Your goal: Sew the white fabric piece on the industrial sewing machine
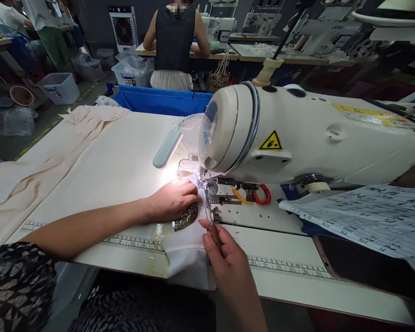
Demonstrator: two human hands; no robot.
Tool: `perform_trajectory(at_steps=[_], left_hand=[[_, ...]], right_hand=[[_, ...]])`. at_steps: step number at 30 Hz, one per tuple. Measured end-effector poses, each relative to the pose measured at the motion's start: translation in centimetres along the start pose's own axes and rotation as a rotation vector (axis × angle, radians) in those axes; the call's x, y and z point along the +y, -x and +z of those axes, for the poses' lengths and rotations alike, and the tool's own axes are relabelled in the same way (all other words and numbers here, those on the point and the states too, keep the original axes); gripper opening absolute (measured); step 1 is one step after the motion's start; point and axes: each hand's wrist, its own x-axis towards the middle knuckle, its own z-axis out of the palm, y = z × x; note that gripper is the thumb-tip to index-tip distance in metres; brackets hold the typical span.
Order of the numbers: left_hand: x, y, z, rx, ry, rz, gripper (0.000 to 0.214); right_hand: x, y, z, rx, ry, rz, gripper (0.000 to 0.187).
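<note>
A piece of white fabric [190, 246] runs from under the sewing machine [263, 129] head down over the table's front edge. My left hand [174, 198] is on the fabric by the lit needle area, its fingers curled together and gripping the cloth at its edge. A wooden-handled awl [214, 235] is held in my right hand [228, 258], with thumb and fingers closed round the handle. Its thin metal shaft points up along the fabric's right edge toward the presser foot [201, 182]. The tip is hard to make out beside the foot.
Cream fabric [51, 161] lies across the table's left side. A pale lamp-like bar [167, 147] stands left of the machine head. Red-handled scissors [263, 195], a phone [366, 263] and written paper [366, 216] lie right. A person [176, 41] sits beyond the blue cloth bin [159, 99].
</note>
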Motion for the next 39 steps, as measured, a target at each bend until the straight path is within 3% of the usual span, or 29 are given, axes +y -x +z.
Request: perform_trajectory(at_steps=[5,11,19,27,35,39], left_hand=[[0.2,0.1,0.2,0.030,-0.019,0.041,0.029],[0.3,0.0,0.4,0.033,-0.068,0.050,0.035],[0.0,-0.2,0.5,0.033,-0.090,0.000,0.032],[0.1,0.0,0.7,0.128,-0.027,0.020,0.033],[-0.2,-0.7,1.1,0.028,-0.126,-0.031,0.029],[-0.1,-0.9,0.6,-0.040,-0.131,-0.076,0.028]], right_hand=[[0.5,-0.2,-0.6,0.022,0.121,-0.064,0.049],[0.8,0.0,0.4,0.125,0.159,-0.179,0.040],[1.4,-0.9,1.6,0.298,0.458,-0.394,0.040],[0.5,-1.1,1.5,0.262,0.559,-0.495,0.038],[1.0,-1.6,1.4,0.252,0.590,-0.468,0.044],[0.0,-0.7,1.5,0.258,0.539,-0.382,0.045]])
